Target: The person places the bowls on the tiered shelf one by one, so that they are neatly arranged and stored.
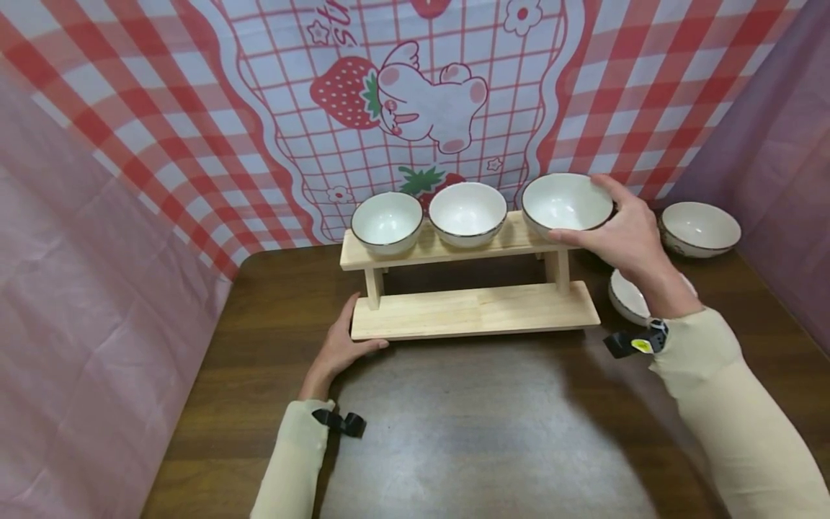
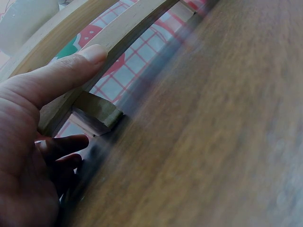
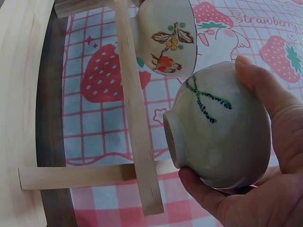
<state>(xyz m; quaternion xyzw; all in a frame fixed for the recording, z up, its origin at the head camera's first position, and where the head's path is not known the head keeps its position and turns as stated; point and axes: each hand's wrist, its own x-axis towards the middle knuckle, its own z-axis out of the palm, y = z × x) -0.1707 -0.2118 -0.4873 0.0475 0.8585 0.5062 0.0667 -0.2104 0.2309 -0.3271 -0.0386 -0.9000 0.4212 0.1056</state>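
A two-tier wooden display stand (image 1: 476, 310) stands on the table. My left hand (image 1: 340, 346) grips the left end of its lower shelf, the thumb on the front edge. In the left wrist view the other fingers curl beside the shelf's end. With thumb and fingers on opposite sides, my right hand (image 1: 625, 234) holds a white dark-rimmed bowl (image 1: 565, 205) at the upper shelf's right end. The right wrist view shows this bowl (image 3: 222, 132) tilted, its foot apart from the shelf. A left bowl (image 1: 387, 222) and a middle bowl (image 1: 467, 213) sit on the upper shelf.
Right of the stand, a bowl (image 1: 700, 229) rests near the back of the brown table (image 1: 259, 389). Another bowl (image 1: 627, 295) is partly hidden by my right wrist. A red-and-white strawberry cloth (image 1: 285, 122) hangs behind, with pink curtains (image 1: 71, 303) at the sides.
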